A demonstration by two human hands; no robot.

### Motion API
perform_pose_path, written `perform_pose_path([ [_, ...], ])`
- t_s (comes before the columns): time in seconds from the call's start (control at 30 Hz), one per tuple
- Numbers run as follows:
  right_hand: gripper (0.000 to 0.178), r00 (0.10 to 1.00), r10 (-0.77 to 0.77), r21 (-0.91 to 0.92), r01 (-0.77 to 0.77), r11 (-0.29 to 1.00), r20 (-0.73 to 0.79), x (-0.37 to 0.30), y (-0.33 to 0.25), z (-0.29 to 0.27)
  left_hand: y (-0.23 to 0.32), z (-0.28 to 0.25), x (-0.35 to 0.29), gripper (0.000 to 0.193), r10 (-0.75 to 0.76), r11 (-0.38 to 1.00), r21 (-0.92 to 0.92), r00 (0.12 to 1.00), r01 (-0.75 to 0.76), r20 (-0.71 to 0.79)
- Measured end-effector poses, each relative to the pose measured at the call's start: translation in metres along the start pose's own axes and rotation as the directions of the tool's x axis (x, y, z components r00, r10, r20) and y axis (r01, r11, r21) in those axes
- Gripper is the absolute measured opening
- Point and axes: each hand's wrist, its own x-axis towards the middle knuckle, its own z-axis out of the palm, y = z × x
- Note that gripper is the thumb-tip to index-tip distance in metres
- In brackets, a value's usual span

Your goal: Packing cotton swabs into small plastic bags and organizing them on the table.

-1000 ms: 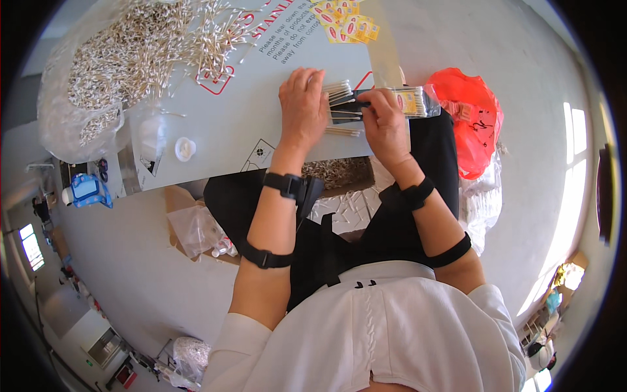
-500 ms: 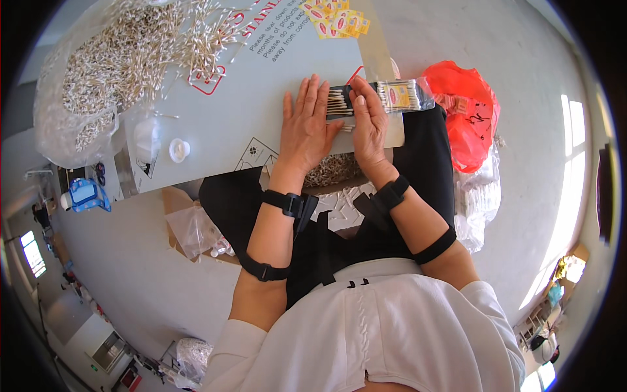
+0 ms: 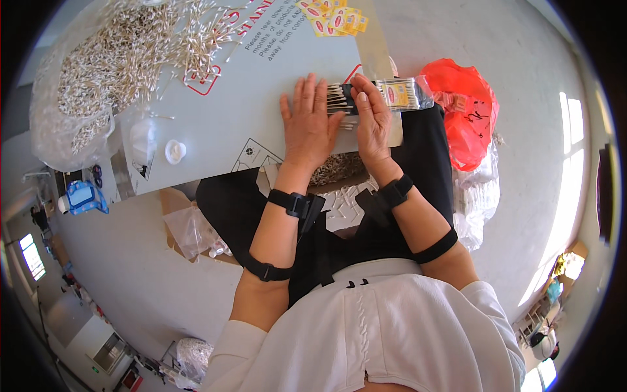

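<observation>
A row of cotton swabs (image 3: 337, 98) lies on a dark strip at the table's front right, between my hands. My left hand (image 3: 307, 124) rests flat beside the swabs' left ends, fingers stretched and thumb reaching toward a few lower swabs (image 3: 349, 123). From the other side, my right hand (image 3: 372, 124) bends over the strip with its fingers close together, at the left end of a clear packet of cotton swabs (image 3: 410, 93). That packet has a yellow label card inside and sticks out past the table's right edge. The right fingertips' contact is partly hidden.
A large clear bag of loose swabs (image 3: 78, 137) spills over the table (image 3: 222, 124) at the left. Yellow cards (image 3: 333, 18) lie at the far edge, a small white cup (image 3: 175, 151) nearer. A red plastic bag (image 3: 467, 111) sits right, and an open carton (image 3: 179, 212) stands below.
My hands stay at the swabs with only slight shifts. My left thumb has moved a little closer to the row, and the view has tilted slightly.
</observation>
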Motion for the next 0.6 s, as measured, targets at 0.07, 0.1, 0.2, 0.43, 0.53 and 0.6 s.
perform_pose_path([
  [0.07, 0.032, 0.999, -0.034, -0.098, 0.031, 0.995, -0.028, -0.001, 0.001, -0.004, -0.013, -0.001, 0.005, 0.056, 0.024, 0.996, -0.083, 0.996, -0.032, -0.090],
  [0.1, 0.032, 0.999, -0.032, -0.099, 0.029, 0.995, -0.031, -0.001, -0.001, -0.004, -0.014, -0.005, 0.011, 0.049, 0.038, 0.984, -0.165, 0.983, -0.068, -0.180],
  [0.2, 0.022, 0.998, -0.013, -0.070, 0.009, 0.998, -0.065, -0.010, -0.008, -0.010, -0.015, -0.014, 0.028, 0.030, 0.059, 0.985, -0.148, 0.985, -0.084, -0.162],
  [0.43, 0.008, 0.993, 0.056, -0.130, -0.069, 0.989, -0.104, -0.023, -0.020, -0.015, -0.023, -0.013, 0.052, 0.014, 0.179, 0.969, -0.166, 0.983, -0.184, -0.044],
  [0.53, 0.008, 0.991, 0.085, -0.111, -0.096, 0.989, -0.101, -0.021, -0.020, -0.018, -0.026, -0.008, 0.052, 0.013, 0.173, 0.954, -0.235, 0.982, -0.185, -0.072],
  [0.6, 0.009, 0.988, 0.105, -0.112, -0.117, 0.987, -0.111, -0.021, -0.020, -0.017, -0.029, -0.007, 0.052, 0.013, 0.148, 0.939, -0.305, 0.988, -0.157, -0.051],
])
